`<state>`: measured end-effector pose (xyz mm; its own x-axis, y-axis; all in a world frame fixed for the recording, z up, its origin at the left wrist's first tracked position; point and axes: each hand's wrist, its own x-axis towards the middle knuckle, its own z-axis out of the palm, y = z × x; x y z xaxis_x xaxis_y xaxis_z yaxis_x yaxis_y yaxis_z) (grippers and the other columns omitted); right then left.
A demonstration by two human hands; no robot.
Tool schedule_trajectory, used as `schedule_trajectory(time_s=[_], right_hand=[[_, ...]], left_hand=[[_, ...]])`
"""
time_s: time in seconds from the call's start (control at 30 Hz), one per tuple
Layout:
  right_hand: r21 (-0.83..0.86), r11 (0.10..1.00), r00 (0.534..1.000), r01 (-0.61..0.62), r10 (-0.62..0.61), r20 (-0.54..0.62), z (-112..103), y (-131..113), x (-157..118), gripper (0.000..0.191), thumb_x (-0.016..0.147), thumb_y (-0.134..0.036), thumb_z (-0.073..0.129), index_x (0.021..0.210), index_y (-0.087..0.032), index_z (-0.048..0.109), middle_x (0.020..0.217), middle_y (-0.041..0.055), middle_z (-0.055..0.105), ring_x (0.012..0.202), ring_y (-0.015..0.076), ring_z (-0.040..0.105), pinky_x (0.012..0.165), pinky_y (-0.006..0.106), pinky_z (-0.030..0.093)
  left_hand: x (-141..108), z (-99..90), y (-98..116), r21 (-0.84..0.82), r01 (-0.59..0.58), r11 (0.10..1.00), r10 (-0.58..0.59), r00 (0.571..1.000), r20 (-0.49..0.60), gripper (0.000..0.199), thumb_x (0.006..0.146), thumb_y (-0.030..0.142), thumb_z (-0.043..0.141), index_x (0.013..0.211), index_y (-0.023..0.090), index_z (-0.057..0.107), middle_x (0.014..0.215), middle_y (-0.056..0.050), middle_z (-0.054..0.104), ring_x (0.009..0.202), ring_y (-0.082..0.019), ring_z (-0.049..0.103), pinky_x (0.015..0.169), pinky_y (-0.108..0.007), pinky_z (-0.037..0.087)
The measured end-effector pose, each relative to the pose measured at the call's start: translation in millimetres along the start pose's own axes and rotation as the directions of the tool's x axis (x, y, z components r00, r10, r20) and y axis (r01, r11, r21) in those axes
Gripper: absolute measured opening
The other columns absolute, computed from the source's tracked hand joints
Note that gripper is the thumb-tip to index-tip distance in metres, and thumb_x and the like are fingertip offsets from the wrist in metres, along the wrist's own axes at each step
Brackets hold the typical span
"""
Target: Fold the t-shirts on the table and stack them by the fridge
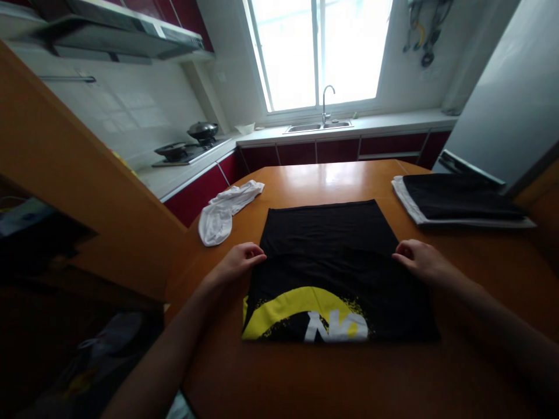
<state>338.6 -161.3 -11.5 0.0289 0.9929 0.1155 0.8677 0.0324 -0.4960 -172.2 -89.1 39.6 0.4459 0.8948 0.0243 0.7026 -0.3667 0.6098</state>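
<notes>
Left fingers (259, 256), right fingers (399, 257) pinching black garment (323, 230) at sides; long axis toward window (288, 52), yellow arc (301, 295) bulging away

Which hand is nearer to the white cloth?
Left. The left hand is just in front of the white cloth; the right hand is farther, across the printed garment.

Passage beyond black garment (325, 230), white cloth (219, 219) obstructing left, folded stack (463, 196) obstructing right

A black printed shirt (325, 270) lies folded flat in the frame's centre, its far part a smooth single-colour panel, its near part bearing a speckled yellow arc and white lettering along the bottom edge.
</notes>
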Motion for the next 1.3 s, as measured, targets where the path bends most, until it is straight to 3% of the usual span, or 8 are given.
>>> schedule_trajectory(time_s=[0.17,0.53,0.67,0.77,0.87,0.97,1.13,1.3], right_hand=[[-0.003,0.998,0.996,0.059,-0.059,-0.061,-4.9,-11.4,-3.0,0.015,0.08,-0.035,0.061,0.071,-0.023,0.062,0.073,0.0044,0.067,0.064,0.0184,0.061,0.059,0.029,0.044],[0.161,0.986,0.974,0.052,-0.015,-0.227,-26.4,-33.1,-12.3,0.017,0.087,-0.038,0.057,0.078,-0.024,0.06,0.072,0.0035,0.069,0.067,0.0194,0.063,0.06,0.029,0.045],[0.138,0.99,0.986,0.029,-0.006,-0.166,-19.2,-25.1,-6.9,0.017,0.086,-0.037,0.058,0.076,-0.023,0.061,0.072,0.0038,0.069,0.067,0.02,0.064,0.06,0.029,0.045],[0.066,0.998,0.993,0.005,0.003,-0.115,-12.7,-21.8,-4.0,0.017,0.087,-0.035,0.057,0.079,-0.022,0.064,0.079,0.0075,0.071,0.075,0.0235,0.066,0.068,0.033,0.049],[-0.051,0.998,0.973,0.034,-0.045,-0.224,-9.3,-33.0,-10.0,0.024,0.091,-0.033,0.052,0.095,-0.018,0.07,0.102,0.0146,0.071,0.099,0.0299,0.065,0.088,0.041,0.051],[-0.069,0.986,0.953,0.153,-0.165,-0.252,-1.1,-55.0,-23.9,0.038,0.098,-0.035,0.042,0.121,-0.018,0.068,0.127,0.0154,0.064,0.121,0.0301,0.057,0.106,0.044,0.044],[-0.124,0.943,0.951,0.308,-0.303,0.056,23.4,-71.6,-38.7,0.055,0.101,-0.041,0.04,0.149,-0.016,0.048,0.158,0.0129,0.04,0.147,0.0296,0.034,0.12,0.051,0.031],[-0.142,0.94,0.95,0.311,-0.309,0.033,18.9,-68.9,-45.2,0.053,0.103,-0.04,0.037,0.151,-0.017,0.046,0.161,0.0121,0.035,0.15,0.027,0.028,0.121,0.052,0.028]], left_hand=[[4.3,12.6,4.3,0.047,-0.148,0.988,0.148,0.989,-0.003,0.028,0.084,0.048,0.066,0.087,0.02,0.07,0.086,-0.004,0.065,0.075,-0.018,0.06,0.069,-0.028,0.049],[0.1,16.8,10.8,-0.024,-0.126,0.992,0.119,0.975,-0.189,0.023,0.089,0.044,0.062,0.092,0.021,0.063,0.084,-0.001,0.068,0.079,-0.019,0.063,0.072,-0.028,0.05],[3.7,21.0,5.9,-0.006,-0.146,0.989,0.145,0.985,-0.098,0.02,0.088,0.04,0.062,0.093,0.021,0.064,0.088,-0.004,0.069,0.081,-0.02,0.065,0.075,-0.031,0.053],[2.6,21.8,12.3,0.11,-0.206,0.972,0.219,0.968,-0.122,0.023,0.088,0.039,0.063,0.102,0.022,0.067,0.101,-0.007,0.068,0.096,-0.024,0.065,0.089,-0.037,0.053],[-3.8,28.3,30.6,0.22,-0.233,0.947,0.279,0.938,-0.206,0.03,0.095,0.039,0.055,0.118,0.023,0.067,0.121,-0.01,0.065,0.116,-0.027,0.06,0.105,-0.043,0.047],[-11.5,44.4,48.6,0.256,-0.303,0.918,0.337,0.936,-0.1,0.041,0.101,0.041,0.046,0.136,0.024,0.059,0.143,-0.01,0.056,0.133,-0.026,0.051,0.115,-0.044,0.04],[-14.3,65.2,51.7,0.378,-0.341,0.861,0.301,0.94,0.162,0.058,0.102,0.051,0.042,0.156,0.028,0.036,0.164,-0.006,0.029,0.152,-0.031,0.023,0.122,-0.057,0.021],[-18.0,56.7,55.1,0.39,-0.333,0.859,0.295,0.943,0.156,0.055,0.105,0.048,0.036,0.156,0.027,0.035,0.164,-0.007,0.027,0.152,-0.03,0.021,0.122,-0.056,0.022]])
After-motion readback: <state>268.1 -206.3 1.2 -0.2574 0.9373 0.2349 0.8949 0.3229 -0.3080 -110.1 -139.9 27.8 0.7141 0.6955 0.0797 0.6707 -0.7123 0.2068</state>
